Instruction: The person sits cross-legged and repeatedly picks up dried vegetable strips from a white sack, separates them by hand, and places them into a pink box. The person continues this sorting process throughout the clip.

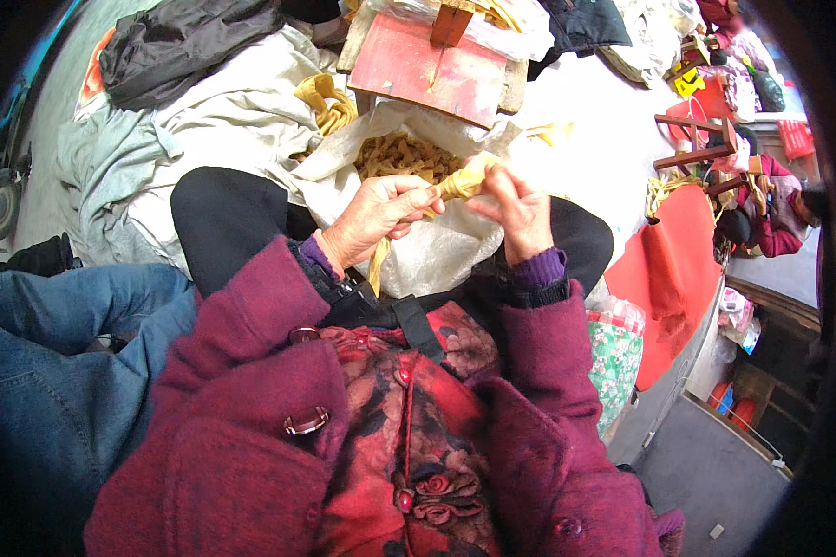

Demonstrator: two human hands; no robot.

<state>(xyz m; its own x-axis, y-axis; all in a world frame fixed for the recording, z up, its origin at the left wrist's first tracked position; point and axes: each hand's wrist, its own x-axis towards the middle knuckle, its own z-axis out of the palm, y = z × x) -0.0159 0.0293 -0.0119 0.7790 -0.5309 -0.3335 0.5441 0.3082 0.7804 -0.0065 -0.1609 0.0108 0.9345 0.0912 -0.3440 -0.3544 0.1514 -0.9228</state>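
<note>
Between my hands is a pale yellow strip [463, 182], bunched at the upper right, with a tail hanging down past my left wrist. My left hand [381, 218] pinches it between thumb and fingers. My right hand [518, 209] grips its upper part with bent fingers, a little to the right. Beneath them, a white plastic sack [437, 251] lies open between my black-clad legs, holding a heap of small tan pieces [395, 158].
A red wooden board [427, 74], yellow strips [330, 102] and white cloths [223, 102] lie ahead. At left are another person's jeans [84, 343]. At right are a red mat [659, 278], a wooden stool [697, 144] and co-workers in maroon [778, 213].
</note>
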